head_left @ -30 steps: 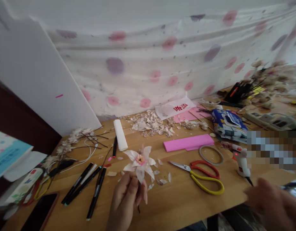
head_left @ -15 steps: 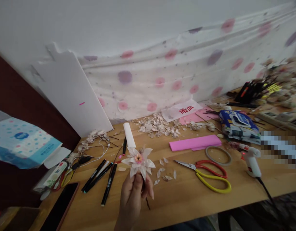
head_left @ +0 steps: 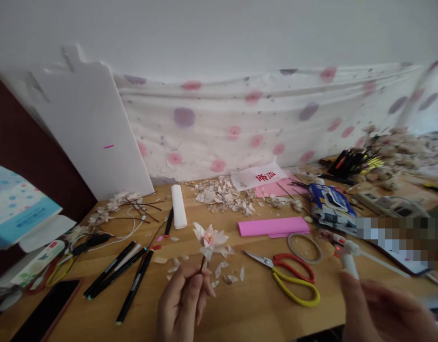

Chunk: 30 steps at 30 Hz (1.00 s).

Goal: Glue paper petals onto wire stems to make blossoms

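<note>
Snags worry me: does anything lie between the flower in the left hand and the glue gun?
Scissors and a tape ring lie flat on the table between flower and glue gun; nothing visible stands upright there.

The left hand (head_left: 183, 304) pinches, fingers (head_left: 204, 287) curled; the right hand (head_left: 386, 313) has its thumb (head_left: 352, 297) raised.

Right hand (head_left: 386, 308) is cropped by the near edge and covers the lower handle of the glue gun (head_left: 348, 263); can't tell if it's gripped. Left hand (head_left: 186, 299) is cut off at the wrist, fingers hiding the lower flower stem (head_left: 202, 264). Phone (head_left: 46, 311) clipped near left, blue-and-white pack (head_left: 21, 204) clipped left. Pale flowers (head_left: 405, 145) far right: blurred, can't separate them. Blue packet (head_left: 329, 202) print: unreadable.
</note>
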Each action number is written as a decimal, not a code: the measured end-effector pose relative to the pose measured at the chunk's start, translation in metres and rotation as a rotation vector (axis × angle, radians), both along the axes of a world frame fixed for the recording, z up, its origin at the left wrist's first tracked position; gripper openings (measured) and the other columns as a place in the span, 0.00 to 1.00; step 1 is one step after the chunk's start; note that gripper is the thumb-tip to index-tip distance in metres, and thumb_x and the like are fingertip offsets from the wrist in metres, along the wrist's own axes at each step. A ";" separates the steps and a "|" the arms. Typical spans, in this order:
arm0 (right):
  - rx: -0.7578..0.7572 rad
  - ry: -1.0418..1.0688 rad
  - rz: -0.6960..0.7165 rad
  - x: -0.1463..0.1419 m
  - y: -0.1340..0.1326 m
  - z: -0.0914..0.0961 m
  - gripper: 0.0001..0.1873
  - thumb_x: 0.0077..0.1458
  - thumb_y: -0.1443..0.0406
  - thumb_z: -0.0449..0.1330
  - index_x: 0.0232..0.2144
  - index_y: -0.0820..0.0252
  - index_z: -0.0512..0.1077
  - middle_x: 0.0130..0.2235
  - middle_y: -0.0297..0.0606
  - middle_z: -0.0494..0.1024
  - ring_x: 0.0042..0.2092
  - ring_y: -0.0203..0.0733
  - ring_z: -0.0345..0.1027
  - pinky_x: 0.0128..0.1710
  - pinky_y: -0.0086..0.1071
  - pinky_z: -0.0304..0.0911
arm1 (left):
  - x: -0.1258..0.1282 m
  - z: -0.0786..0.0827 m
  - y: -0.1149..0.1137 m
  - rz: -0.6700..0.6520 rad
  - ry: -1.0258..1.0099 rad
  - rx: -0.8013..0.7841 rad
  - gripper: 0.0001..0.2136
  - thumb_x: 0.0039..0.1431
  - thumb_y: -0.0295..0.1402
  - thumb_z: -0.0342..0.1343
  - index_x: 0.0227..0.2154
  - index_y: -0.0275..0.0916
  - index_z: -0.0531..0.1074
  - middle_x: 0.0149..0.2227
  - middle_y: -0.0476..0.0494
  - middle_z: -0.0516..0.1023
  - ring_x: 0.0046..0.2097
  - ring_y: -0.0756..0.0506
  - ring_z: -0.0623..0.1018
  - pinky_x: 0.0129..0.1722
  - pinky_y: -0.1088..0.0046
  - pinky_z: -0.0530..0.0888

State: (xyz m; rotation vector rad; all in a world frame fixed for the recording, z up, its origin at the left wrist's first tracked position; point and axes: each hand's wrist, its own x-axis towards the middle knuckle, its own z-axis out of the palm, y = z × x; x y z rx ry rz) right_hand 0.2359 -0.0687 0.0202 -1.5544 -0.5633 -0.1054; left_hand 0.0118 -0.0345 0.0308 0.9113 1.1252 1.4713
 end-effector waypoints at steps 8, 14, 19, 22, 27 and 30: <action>-0.818 0.022 -0.121 0.118 0.027 -0.064 0.46 0.39 0.36 0.61 0.49 0.67 0.70 0.48 0.64 0.74 0.55 0.80 0.67 0.55 0.66 0.62 | -0.001 -0.014 0.020 -0.242 -0.208 -0.299 0.23 0.48 0.55 0.69 0.28 0.39 0.70 0.18 0.58 0.67 0.13 0.60 0.52 0.08 0.87 0.59; -0.882 0.010 -0.020 0.144 0.048 -0.076 0.26 0.39 0.40 0.62 0.29 0.53 0.67 0.33 0.50 0.77 0.44 0.72 0.74 0.45 0.58 0.68 | 0.005 -0.026 0.028 -0.249 -0.261 -0.352 0.24 0.49 0.55 0.68 0.24 0.40 0.67 0.17 0.58 0.67 0.12 0.60 0.52 0.08 0.87 0.58; -0.880 0.056 -0.004 0.158 0.057 -0.068 0.21 0.39 0.44 0.64 0.18 0.52 0.70 0.21 0.43 0.75 0.30 0.62 0.74 0.29 0.47 0.68 | 0.008 -0.030 0.033 -0.303 -0.308 -0.359 0.22 0.51 0.52 0.68 0.24 0.40 0.67 0.17 0.59 0.66 0.12 0.61 0.50 0.08 0.88 0.58; -0.859 0.047 -0.025 0.158 0.061 -0.064 0.21 0.40 0.46 0.65 0.13 0.51 0.67 0.14 0.39 0.69 0.25 0.57 0.71 0.23 0.43 0.64 | 0.011 -0.032 0.034 -0.321 -0.333 -0.348 0.22 0.52 0.51 0.68 0.23 0.40 0.66 0.16 0.60 0.65 0.12 0.61 0.50 0.09 0.87 0.58; -0.618 0.005 0.042 0.119 0.038 -0.043 0.20 0.45 0.46 0.67 0.27 0.54 0.72 0.22 0.35 0.72 0.25 0.49 0.69 0.22 0.39 0.66 | 0.015 -0.038 0.031 -0.367 -0.305 -0.341 0.21 0.54 0.55 0.64 0.29 0.40 0.71 0.13 0.58 0.66 0.12 0.58 0.54 0.11 0.86 0.55; -0.476 -0.107 0.174 0.078 0.013 -0.025 0.20 0.49 0.48 0.68 0.35 0.55 0.74 0.35 0.40 0.77 0.31 0.49 0.71 0.23 0.37 0.66 | 0.016 -0.041 0.029 -0.376 -0.273 -0.322 0.21 0.58 0.55 0.60 0.31 0.40 0.73 0.11 0.58 0.65 0.12 0.57 0.54 0.12 0.84 0.54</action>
